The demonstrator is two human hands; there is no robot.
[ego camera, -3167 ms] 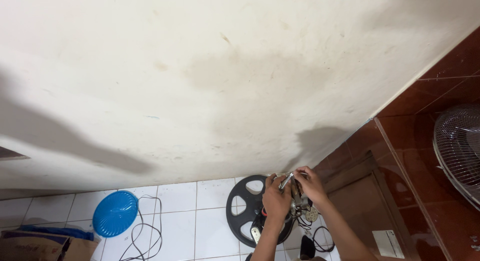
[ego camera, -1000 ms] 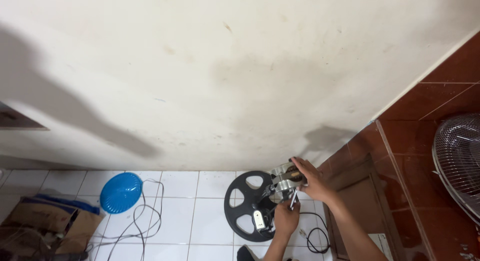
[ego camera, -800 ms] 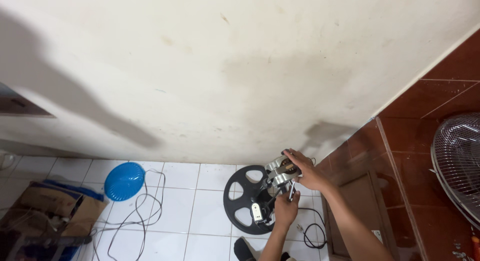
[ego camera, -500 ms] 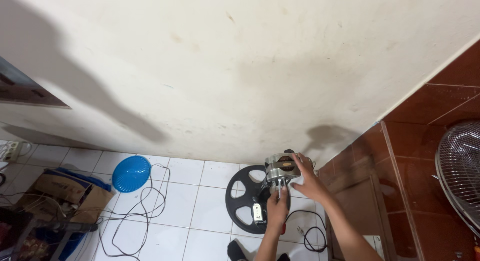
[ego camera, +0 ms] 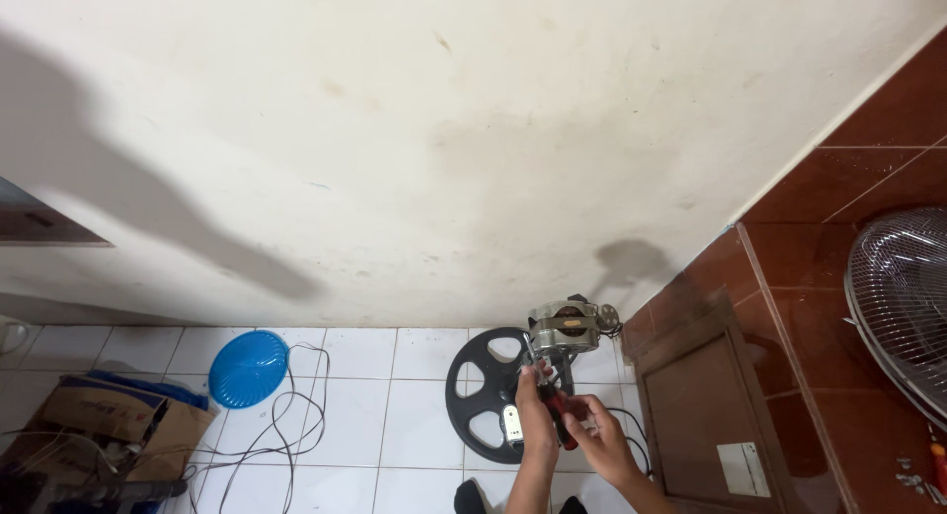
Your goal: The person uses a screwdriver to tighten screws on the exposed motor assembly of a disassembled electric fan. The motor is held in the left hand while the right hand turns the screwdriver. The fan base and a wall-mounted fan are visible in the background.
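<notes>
The fan motor point(ego camera: 565, 327) stands on the white tiled floor point(ego camera: 355, 415), at about 1 o'clock from the black spoked back guard point(ego camera: 483, 396) and just beside the wall. The left hand point(ego camera: 536, 401) is below the motor, at its 7 o'clock, fingers closed around the red-handled screwdriver point(ego camera: 558, 412) — the shaft seems to point up toward the motor body, but the tip is too small to see. The right hand point(ego camera: 597, 437) is at 4 o'clock from the left one, fingers curled near the handle; if they pinch it, I cannot tell. To do this step well, I think the tip must sit fully in the screw head, shaft in line with the screw, and one hand should steady the motor — it looks easy to tip.
</notes>
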